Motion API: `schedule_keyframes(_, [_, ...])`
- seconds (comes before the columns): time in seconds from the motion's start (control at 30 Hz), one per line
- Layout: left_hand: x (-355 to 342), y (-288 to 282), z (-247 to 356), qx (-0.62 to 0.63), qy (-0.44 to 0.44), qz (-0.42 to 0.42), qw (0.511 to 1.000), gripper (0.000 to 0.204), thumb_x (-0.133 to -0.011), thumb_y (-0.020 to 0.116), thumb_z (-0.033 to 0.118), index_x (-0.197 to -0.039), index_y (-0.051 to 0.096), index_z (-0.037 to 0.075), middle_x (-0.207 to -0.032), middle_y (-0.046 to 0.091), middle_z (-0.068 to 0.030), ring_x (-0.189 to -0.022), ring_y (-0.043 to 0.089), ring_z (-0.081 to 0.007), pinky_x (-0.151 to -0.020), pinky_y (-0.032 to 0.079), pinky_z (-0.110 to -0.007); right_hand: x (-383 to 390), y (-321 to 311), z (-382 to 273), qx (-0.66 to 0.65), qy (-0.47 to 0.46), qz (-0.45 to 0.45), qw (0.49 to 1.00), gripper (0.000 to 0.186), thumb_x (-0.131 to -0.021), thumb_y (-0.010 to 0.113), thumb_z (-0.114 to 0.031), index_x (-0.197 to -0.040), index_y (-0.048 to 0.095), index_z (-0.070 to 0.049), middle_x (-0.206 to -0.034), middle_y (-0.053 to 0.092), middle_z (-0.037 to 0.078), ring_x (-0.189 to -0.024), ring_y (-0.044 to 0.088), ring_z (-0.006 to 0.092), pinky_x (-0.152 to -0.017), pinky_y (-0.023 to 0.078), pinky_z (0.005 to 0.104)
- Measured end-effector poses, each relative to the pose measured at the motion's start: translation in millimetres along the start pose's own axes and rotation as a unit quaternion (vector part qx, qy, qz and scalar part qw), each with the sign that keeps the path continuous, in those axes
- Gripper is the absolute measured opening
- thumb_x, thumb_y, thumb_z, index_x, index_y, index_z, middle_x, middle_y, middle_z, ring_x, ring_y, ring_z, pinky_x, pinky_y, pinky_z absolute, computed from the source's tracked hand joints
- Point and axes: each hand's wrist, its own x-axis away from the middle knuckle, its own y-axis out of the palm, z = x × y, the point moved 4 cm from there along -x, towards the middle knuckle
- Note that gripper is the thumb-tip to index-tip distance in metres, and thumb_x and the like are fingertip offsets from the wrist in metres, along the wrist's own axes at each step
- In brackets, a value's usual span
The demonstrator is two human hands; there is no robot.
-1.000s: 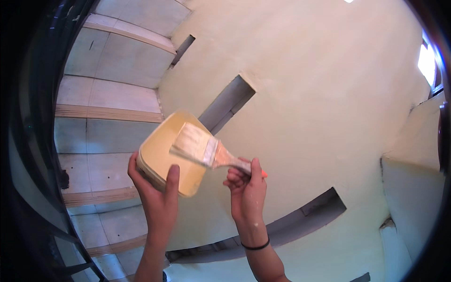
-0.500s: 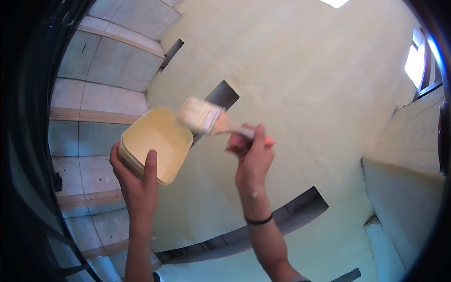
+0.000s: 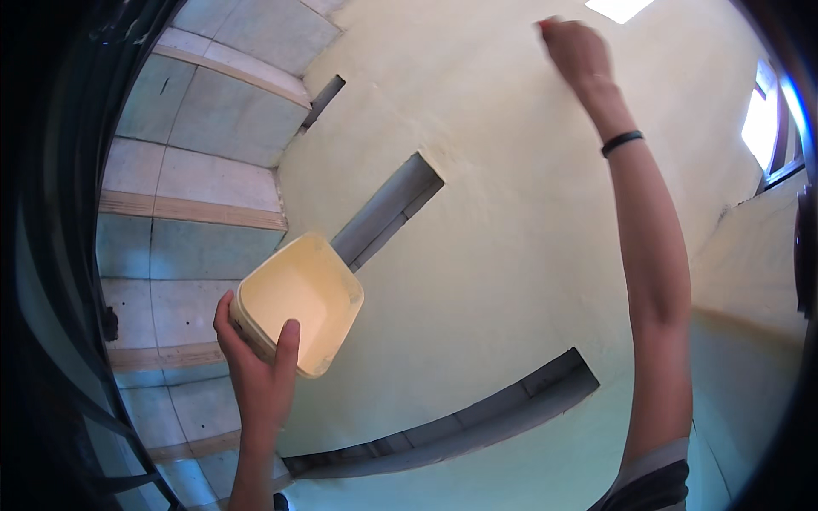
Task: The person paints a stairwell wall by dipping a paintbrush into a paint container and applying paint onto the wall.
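A pale yellow plastic tub [image 3: 339, 285] with rounded corners is tilted in my left hand [image 3: 260, 375]. My thumb hooks over its near rim and the fingers support its outer side. Pale paint seems to coat the inside. My right hand [image 3: 581, 55] is raised high against the cream wall, closed in a fist. Only a small orange-red tip of the paintbrush [image 3: 543, 28] shows beside that fist. The hand hides the rest of the brush, bristles included. A black band circles my right wrist.
Tiled stairs [image 3: 213, 175] with wood-coloured edge strips run along the left. The cream wall [image 3: 503, 230] has dark grey slots [image 3: 392, 209], one long and curved [image 3: 460, 426] lower down. A bright window [image 3: 763, 128] is at the right, beside a ledge.
My right hand has swung up and to the right with the paintbrush, away from the tub. The tub and my left hand sit slightly lower and further right in view.
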Motion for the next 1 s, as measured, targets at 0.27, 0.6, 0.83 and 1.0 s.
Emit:
schedule_keyframes(0.27, [20,-20,-13,0.022,-0.038,0.022,0.999,0.081,-0.088,0.069,0.026,-0.149,0.021,0.006,-0.145,0.034,-0.0233,-0.135,0.037,-0.0359,-0.112,0.031,-0.046,82,-4,-207,-0.162,-0.185,-0.173,0.954,0.024,-0.095,0.058,-0.024,-0.082,0.074,-0.011,-0.074,0.069,0.013,-0.071,0.069,0.0306,-0.066,0.055,0.0432])
schedule_keyframes(0.6, [17,-28,-18,0.056,-0.044,0.034,0.997,0.078,-0.087,0.065,0.019,-0.150,0.019,0.008,-0.145,0.034,-0.0227,-0.135,0.037,-0.0357,-0.112,0.032,-0.047,-59,21,87,-0.113,0.144,-0.091,0.979,0.038,-0.098,0.049,-0.036,-0.093,0.070,-0.005,-0.085,0.071,0.018,-0.078,0.070,0.0336,-0.073,0.057,0.0441])
schedule_keyframes(0.83, [21,-45,-11,0.083,-0.048,0.054,0.994,0.078,-0.088,0.063,0.020,-0.151,0.017,0.009,-0.146,0.032,-0.0222,-0.135,0.037,-0.0353,-0.112,0.031,-0.047,-40,46,-14,0.014,-0.088,0.026,0.996,0.025,-0.097,0.048,-0.021,-0.092,0.071,-0.011,-0.085,0.070,0.010,-0.079,0.068,0.0280,-0.067,0.055,0.0427])
schedule_keyframes(1.0, [18,-44,-18,0.076,-0.036,0.050,0.995,0.079,-0.088,0.063,0.021,-0.151,0.016,0.009,-0.145,0.033,-0.0218,-0.134,0.038,-0.0350,-0.112,0.032,-0.046,91,26,-210,-0.175,-0.228,-0.180,0.941,0.019,-0.093,0.056,-0.019,-0.087,0.072,-0.010,-0.068,0.066,0.015,-0.067,0.067,0.0300,-0.064,0.054,0.0402])
